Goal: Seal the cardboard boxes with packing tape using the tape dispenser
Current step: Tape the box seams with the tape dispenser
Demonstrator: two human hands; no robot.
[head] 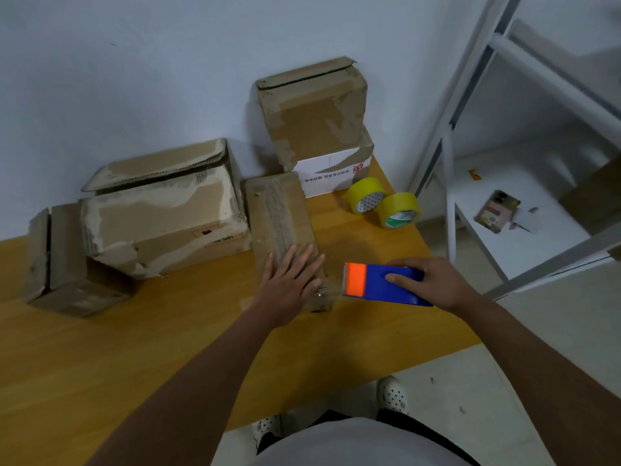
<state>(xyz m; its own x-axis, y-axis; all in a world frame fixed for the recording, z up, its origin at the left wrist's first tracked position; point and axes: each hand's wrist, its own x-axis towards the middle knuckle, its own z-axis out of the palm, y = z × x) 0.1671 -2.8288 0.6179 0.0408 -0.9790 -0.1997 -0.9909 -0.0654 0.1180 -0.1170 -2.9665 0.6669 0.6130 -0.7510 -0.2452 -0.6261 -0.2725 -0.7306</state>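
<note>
A long narrow cardboard box (282, 230) lies on the wooden table (141, 358), running away from the person, with a strip of tape along the middle of its top. The left hand (291, 284) lies flat on the near end of this box, fingers straight and spread, pressing on the top. The right hand (433, 280) grips the blue tape dispenser (386, 284) just to the right of the box, thumb along its far edge and fingers curled over its side; the dispenser's orange cutter end points left toward the box and sits close to the box's near right corner, though whether the two touch cannot be told. Left of the narrow box and touching its side is a larger worn box (161, 216) with its top flaps loose and slightly raised. Farther left, near the table's edge, stands a small box (67, 264) with a gap between its flaps. Behind the narrow box, against the wall, a brown box (312, 116) with a partly lifted flap rests on top of a white-fronted box (332, 173). Two yellow tape rolls (386, 203) lie side by side, touching, on the table's far right corner. To the right stands a white metal shelf (504, 210) holding a small device (497, 211)
</note>
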